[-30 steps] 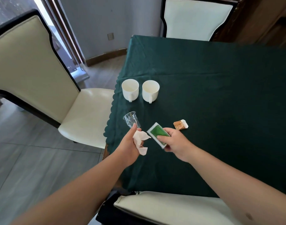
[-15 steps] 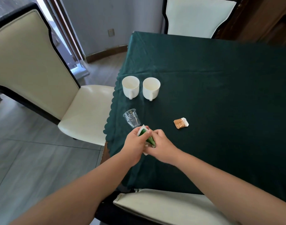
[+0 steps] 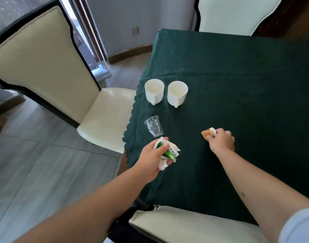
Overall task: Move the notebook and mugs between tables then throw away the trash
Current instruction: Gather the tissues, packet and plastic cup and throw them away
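On the near left corner of the green tablecloth (image 3: 237, 88) is where all the action sits, and since I only get the head view, that's the one I'm going by.

My left hand (image 3: 153, 155) is curled tight around a bundle: a crumpled white tissue (image 3: 163, 164) plus a green-and-white packet (image 3: 171, 152), fingers closed over both. I'd say I'm stacking the trash in one fist so the other hand stays free to collect. It hangs just past the table edge, right below the clear plastic cup (image 3: 153, 126), which stands upright and untouched near the scalloped hem.

My right hand (image 3: 221, 142) is further in on the cloth, fingertips pinched on a small orange-brown wrapper (image 3: 207, 133). Can't tell if it's lifted off the cloth yet or still lying flat; the fingers cover its right end.

Behind all that, the two white mugs (image 3: 154, 91) stand side by side, close but not touching, handles pointing toward me, well apart from both hands. Looks like they're already parked, so I read this as the trash phase. No notebook anywhere in shot, and no bin either.

Cream chairs (image 3: 104, 109) on three sides, one seat tucked right under my arms. My guess is the cup is the last bit to grab.
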